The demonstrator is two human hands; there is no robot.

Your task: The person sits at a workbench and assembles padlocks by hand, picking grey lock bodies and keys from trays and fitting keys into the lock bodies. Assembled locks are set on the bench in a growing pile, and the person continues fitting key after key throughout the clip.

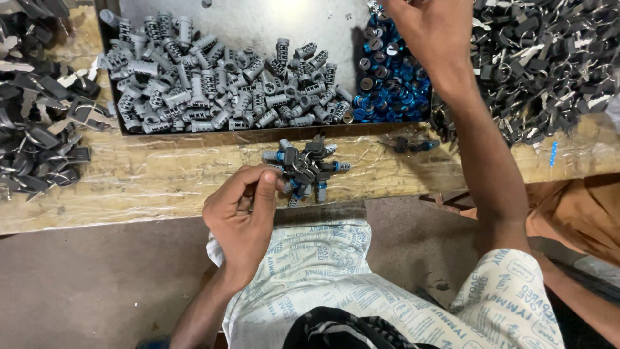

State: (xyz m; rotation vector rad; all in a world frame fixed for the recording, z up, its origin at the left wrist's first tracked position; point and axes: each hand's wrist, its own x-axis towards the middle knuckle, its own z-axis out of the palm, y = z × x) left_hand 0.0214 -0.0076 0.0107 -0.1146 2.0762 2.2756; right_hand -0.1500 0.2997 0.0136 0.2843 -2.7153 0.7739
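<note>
A person sits at a plastic-wrapped wooden bench [161, 174], seen from above. The left hand [244, 216] is curled just below the bench's near edge, thumb and fingertips pinched on a small part that is too hidden to make out. Touching those fingertips, on the bench, lies a small cluster of assembled lock cylinders [309, 167]: short grey ribbed barrels with bright blue collars, each with a black-headed key stuck in, splayed in all directions. The right hand [431, 29] reaches to the far side of the bench, fingers bent down over a heap of blue ring caps [387, 84] in a shallow metal tray [258, 19]. Its fingertips are cut off by the frame, so its grip cannot be told. Grey ribbed cylinders [219, 81] fill the tray's left part. Black keys [549, 58] are piled right of the tray.
</note>
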